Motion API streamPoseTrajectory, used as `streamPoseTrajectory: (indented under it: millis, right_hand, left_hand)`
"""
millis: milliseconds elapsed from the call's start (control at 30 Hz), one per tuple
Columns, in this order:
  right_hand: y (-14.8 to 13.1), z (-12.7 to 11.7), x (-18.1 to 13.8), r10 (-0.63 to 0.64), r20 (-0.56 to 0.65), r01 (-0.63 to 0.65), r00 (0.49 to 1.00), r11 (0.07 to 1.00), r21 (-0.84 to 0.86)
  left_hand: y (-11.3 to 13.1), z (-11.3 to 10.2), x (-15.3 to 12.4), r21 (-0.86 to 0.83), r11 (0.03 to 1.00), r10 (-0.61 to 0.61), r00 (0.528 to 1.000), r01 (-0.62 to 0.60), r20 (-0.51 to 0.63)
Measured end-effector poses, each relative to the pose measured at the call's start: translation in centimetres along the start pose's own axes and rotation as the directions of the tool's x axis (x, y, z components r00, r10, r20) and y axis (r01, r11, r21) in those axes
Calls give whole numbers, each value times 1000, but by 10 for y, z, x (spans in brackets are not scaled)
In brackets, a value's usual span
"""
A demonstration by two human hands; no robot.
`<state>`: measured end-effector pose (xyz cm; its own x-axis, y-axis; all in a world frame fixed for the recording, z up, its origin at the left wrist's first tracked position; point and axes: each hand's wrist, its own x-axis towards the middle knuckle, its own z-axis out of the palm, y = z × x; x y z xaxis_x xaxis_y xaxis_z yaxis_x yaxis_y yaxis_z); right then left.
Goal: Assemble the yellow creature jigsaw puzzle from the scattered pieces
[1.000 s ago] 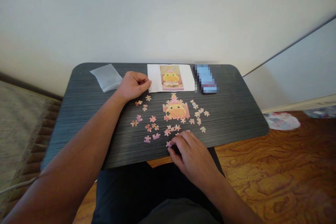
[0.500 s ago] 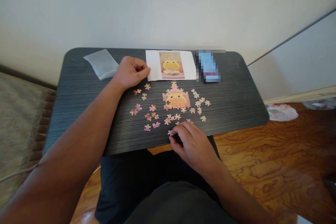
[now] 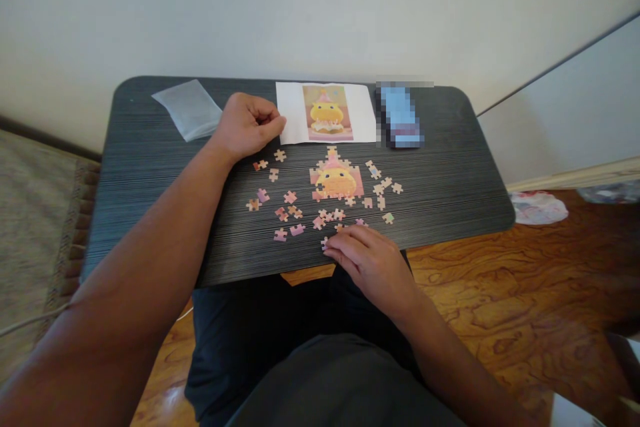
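My left hand [image 3: 255, 121] is closed, thumb against the curled fingers, at the left edge of a white sheet [image 3: 293, 97] with a printed picture of a yellow character and a cake. My right hand [image 3: 373, 263] is closed in a pinch on a small pink jigsaw piece [image 3: 325, 243] near the table's front edge; the fingertips partly cover it. Above that hand lies a partly joined puzzle [image 3: 336, 177] showing the same yellow face and pink hat. Loose jigsaw pieces lie left of it [image 3: 290, 197], below it [image 3: 319, 222] and right of it [image 3: 381, 202].
The dark, striped table [image 3: 440, 167] stands against a pale wall. A clear plastic bag [image 3: 187, 110] lies at the back left, partly behind my left hand. A blurred-out phone [image 3: 401, 113] rests right of the sheet. Wooden floor [image 3: 465, 300] shows below.
My right thumb has come up against the index finger at the pink piece. My left hand stays at the sheet. The whole view has shifted slightly, with the table appearing higher.
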<state>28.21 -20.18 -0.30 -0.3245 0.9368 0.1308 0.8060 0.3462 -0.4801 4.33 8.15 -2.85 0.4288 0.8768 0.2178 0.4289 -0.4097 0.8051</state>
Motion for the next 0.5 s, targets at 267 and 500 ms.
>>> streamPoseTrajectory:
  millis: [267, 500]
  right_hand:
    - [3, 0, -2, -69, -23, 68, 997, 998, -18]
    - [5, 1, -5, -71, -30, 71, 997, 997, 8]
  left_hand:
    - [-3, 1, 1, 16, 1000, -14, 1000, 14, -1]
    - [1, -1, 1, 78, 997, -31, 999, 29, 31]
